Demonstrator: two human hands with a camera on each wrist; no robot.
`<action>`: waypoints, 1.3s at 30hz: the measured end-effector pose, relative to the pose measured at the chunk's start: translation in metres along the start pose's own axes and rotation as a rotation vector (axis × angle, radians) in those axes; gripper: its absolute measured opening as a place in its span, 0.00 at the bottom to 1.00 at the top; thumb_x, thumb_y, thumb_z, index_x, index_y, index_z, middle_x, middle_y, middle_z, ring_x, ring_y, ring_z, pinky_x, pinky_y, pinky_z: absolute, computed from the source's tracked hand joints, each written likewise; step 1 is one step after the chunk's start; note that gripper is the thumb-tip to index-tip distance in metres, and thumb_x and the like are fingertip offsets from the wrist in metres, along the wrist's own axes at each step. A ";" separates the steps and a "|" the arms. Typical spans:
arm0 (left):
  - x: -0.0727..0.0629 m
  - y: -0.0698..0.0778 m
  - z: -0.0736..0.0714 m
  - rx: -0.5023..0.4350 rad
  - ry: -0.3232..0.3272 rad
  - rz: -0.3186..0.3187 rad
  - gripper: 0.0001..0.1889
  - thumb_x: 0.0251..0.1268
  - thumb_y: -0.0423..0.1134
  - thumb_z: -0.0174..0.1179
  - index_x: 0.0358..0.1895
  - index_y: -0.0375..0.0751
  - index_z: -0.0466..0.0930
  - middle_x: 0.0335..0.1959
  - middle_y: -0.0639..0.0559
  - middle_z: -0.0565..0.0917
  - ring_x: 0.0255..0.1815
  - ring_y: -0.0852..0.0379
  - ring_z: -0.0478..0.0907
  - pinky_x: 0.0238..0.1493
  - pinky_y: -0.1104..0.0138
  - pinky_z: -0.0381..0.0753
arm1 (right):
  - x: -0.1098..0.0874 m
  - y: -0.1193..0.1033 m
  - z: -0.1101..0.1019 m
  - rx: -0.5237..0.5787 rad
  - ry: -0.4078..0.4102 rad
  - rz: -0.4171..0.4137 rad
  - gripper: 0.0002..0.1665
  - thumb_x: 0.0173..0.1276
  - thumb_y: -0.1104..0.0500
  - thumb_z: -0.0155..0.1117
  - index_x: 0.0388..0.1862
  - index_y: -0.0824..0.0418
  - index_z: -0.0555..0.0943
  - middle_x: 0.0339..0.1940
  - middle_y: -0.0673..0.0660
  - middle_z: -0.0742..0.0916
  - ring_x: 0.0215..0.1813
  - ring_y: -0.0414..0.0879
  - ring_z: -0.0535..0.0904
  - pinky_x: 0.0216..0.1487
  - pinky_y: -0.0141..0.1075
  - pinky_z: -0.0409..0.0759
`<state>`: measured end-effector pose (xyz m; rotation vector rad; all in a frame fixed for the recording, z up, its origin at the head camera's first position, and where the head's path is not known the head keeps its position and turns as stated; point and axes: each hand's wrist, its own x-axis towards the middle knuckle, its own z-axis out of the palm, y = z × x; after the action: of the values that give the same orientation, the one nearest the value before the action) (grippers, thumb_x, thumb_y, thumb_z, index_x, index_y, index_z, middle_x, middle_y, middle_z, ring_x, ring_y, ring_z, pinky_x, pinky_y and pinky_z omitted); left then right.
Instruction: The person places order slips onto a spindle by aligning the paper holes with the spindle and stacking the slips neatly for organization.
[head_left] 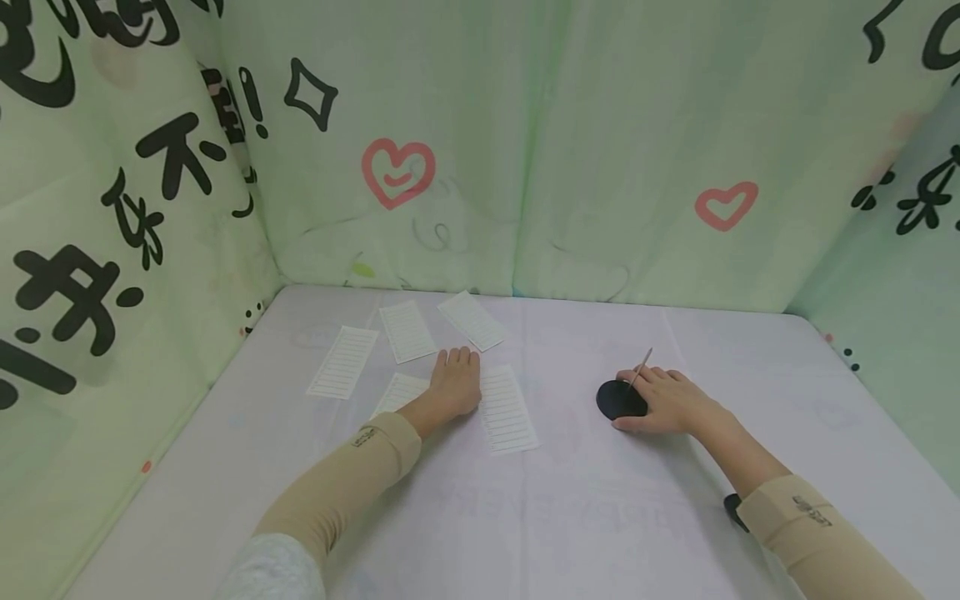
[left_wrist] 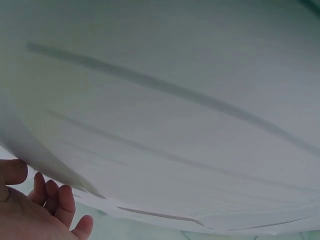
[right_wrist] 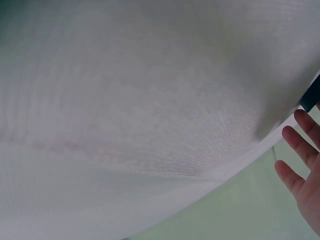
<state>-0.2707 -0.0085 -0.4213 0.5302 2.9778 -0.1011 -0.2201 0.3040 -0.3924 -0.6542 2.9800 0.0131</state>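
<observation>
In the head view, my left hand (head_left: 455, 383) lies low over the table among several white lined paper slips. One lined slip (head_left: 507, 410) is just right of it, another (head_left: 401, 390) partly hidden by the wrist. The left wrist view shows a lined slip (left_wrist: 165, 125) close up, beside the slightly bent fingers; whether they touch paper I cannot tell. On the right, my right hand (head_left: 667, 404) holds a bill spike by its round black base (head_left: 621, 402), thumb at the near edge, fingers at the far side. Its thin rod (head_left: 641, 367) sticks up, leaning right.
Three more slips lie farther back: a left one (head_left: 342, 362), a middle one (head_left: 407, 332) and a right one (head_left: 471, 321). A small black object (head_left: 735, 510) shows partly under the right forearm. Printed green curtains (head_left: 525, 150) enclose the white table (head_left: 585, 533).
</observation>
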 end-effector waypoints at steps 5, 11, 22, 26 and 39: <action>0.001 0.001 0.002 0.042 0.034 0.022 0.20 0.66 0.39 0.47 0.59 0.35 0.62 0.53 0.45 0.68 0.58 0.49 0.62 0.66 0.56 0.55 | 0.000 0.000 -0.001 0.001 0.000 0.000 0.44 0.55 0.32 0.57 0.59 0.63 0.67 0.55 0.67 0.74 0.58 0.64 0.68 0.57 0.59 0.63; -0.003 0.004 0.001 0.099 0.075 0.067 0.18 0.69 0.39 0.45 0.59 0.36 0.62 0.51 0.46 0.69 0.56 0.51 0.64 0.65 0.58 0.57 | 0.000 0.000 -0.001 0.000 -0.004 0.004 0.44 0.55 0.32 0.57 0.59 0.62 0.67 0.56 0.67 0.74 0.58 0.64 0.68 0.57 0.59 0.63; -0.006 0.005 -0.006 0.045 0.151 0.096 0.15 0.68 0.37 0.45 0.56 0.40 0.64 0.46 0.49 0.70 0.48 0.53 0.67 0.54 0.60 0.67 | -0.001 0.000 0.000 0.006 0.005 0.002 0.43 0.56 0.34 0.58 0.59 0.63 0.67 0.55 0.67 0.74 0.58 0.64 0.68 0.57 0.59 0.62; -0.005 0.005 -0.012 -0.053 0.155 0.076 0.15 0.67 0.37 0.46 0.56 0.39 0.64 0.45 0.48 0.72 0.45 0.53 0.70 0.46 0.61 0.72 | -0.001 0.001 0.001 -0.002 0.006 0.001 0.43 0.56 0.33 0.58 0.59 0.63 0.67 0.55 0.67 0.74 0.58 0.65 0.68 0.57 0.59 0.63; -0.009 -0.007 -0.037 -1.037 0.079 0.108 0.03 0.71 0.33 0.41 0.41 0.37 0.63 0.21 0.49 0.71 0.18 0.60 0.70 0.20 0.73 0.75 | 0.000 0.001 0.002 0.002 -0.004 0.003 0.44 0.56 0.33 0.57 0.60 0.63 0.67 0.56 0.67 0.74 0.59 0.65 0.68 0.57 0.60 0.63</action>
<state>-0.2687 -0.0144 -0.3832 0.5167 2.5422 1.3804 -0.2199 0.3049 -0.3945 -0.6485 2.9764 0.0122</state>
